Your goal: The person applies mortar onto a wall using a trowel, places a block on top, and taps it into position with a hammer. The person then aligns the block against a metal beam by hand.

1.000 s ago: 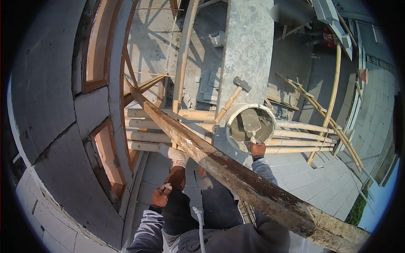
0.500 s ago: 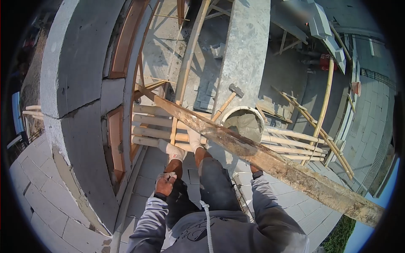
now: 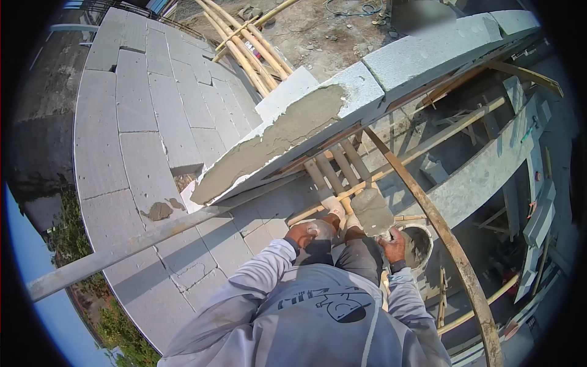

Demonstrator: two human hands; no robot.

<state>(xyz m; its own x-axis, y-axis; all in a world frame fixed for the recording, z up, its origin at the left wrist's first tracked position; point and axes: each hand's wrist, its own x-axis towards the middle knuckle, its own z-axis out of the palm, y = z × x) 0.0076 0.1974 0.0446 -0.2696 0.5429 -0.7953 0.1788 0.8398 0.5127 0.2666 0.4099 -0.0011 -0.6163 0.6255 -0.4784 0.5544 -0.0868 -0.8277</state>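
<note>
My right hand (image 3: 392,246) is closed around the grip of a trowel, mostly hidden by the fingers. The trowel's broad, squarish blade (image 3: 373,211) is covered with grey mortar and lies over the bamboo poles near my feet. Right beside this hand is a round bucket (image 3: 430,254) with mortar inside. My left hand (image 3: 303,233) is curled shut above my knee; something pale shows at its fingertips, too small to name. Ahead of me, wet mortar (image 3: 275,136) is spread along the end face of a light grey block wall (image 3: 353,87).
I stand on bamboo poles (image 3: 342,168) high up. A long timber plank (image 3: 437,229) slants past on the right. A metal bar (image 3: 150,240) crosses the block wall surface (image 3: 177,263) on the left. Beyond the plank is a concrete beam (image 3: 483,183) with open depth beside it.
My view has swung left toward the mortared wall end. The right hand, earlier mostly hidden by the plank, now shows with a loaded trowel. The hammer by the bucket is no longer visible.
</note>
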